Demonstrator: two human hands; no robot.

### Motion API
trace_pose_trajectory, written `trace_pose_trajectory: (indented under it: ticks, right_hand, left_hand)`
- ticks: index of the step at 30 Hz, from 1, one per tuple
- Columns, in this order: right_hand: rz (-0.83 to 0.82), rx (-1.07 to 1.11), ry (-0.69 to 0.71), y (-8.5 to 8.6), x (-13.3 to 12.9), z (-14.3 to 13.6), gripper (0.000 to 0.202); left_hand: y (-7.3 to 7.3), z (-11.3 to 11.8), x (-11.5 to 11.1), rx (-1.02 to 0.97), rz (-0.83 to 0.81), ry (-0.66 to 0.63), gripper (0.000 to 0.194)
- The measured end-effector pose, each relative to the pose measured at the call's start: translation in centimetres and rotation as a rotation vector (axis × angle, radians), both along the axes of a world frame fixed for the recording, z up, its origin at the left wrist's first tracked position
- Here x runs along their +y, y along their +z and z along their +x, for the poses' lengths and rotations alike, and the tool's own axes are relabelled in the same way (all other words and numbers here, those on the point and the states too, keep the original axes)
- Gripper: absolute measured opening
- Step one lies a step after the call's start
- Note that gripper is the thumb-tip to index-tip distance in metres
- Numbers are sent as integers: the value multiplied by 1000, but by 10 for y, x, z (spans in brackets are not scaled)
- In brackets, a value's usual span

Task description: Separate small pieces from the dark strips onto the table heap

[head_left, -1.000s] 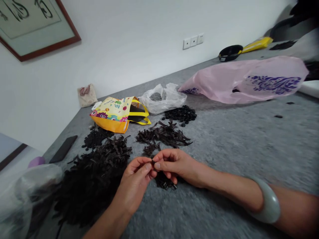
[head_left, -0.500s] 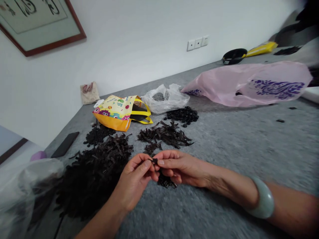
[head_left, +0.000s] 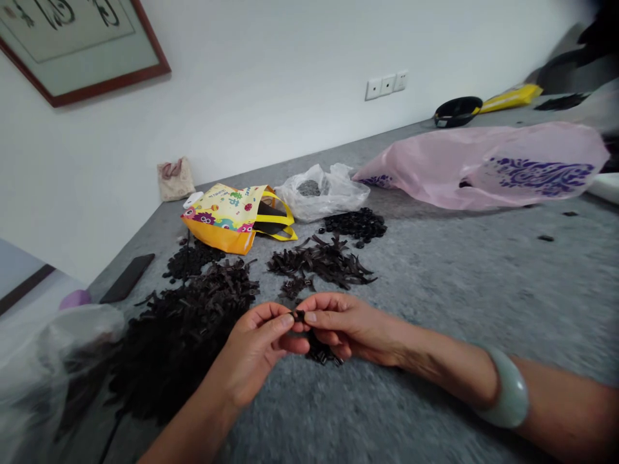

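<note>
Between my two hands is a small black strap piece, pinched at both ends; its finer details are too small to make out. My left hand grips its left end with thumb and forefinger. The right end sits in the pinch of my right hand, whose wrist wears a pale green bangle. Under the right hand lies a small heap of black pieces with metal bits, partly hidden. Just beyond my fingers are a few black buckle-like pieces and a pile of short black straps.
A large dark heap of strap pieces spreads on the left beside a clear plastic bag and a black phone-like slab. Farther back are round black pieces, a white bag, a yellow tote and a pink bag.
My left hand's lower fingers have loosened and straightened a little, while its pinch stays on the strap piece. My right hand has barely moved. The view has shifted slightly.
</note>
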State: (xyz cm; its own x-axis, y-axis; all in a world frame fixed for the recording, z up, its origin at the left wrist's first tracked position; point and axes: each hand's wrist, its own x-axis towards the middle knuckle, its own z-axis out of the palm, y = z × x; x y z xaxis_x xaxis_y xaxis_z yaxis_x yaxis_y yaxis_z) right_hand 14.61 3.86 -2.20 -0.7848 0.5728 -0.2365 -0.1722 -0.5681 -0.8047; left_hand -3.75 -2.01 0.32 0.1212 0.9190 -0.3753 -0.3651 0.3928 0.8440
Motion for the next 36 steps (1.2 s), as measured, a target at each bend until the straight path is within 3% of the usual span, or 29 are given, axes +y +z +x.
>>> trace_pose_trajectory:
  ticks: [17,24,32,36]
  right_hand:
    - [117,-100,-11,-6,-3,-4,34]
    - [374,-184,-34,-4,-3,-1,33]
    - [528,-194,-28,-5,-2,1,29]
    - [881,-240,-130,-3,-3,5,18]
  left_hand:
    - [-4,-4,-1,43,-38,-41,28]
    - [-5,-5,1,65,-53,-60,28]
    - [-1,-5,2,76,-10,-38,32]
    - [-4,-4,3,168,61,7,33]
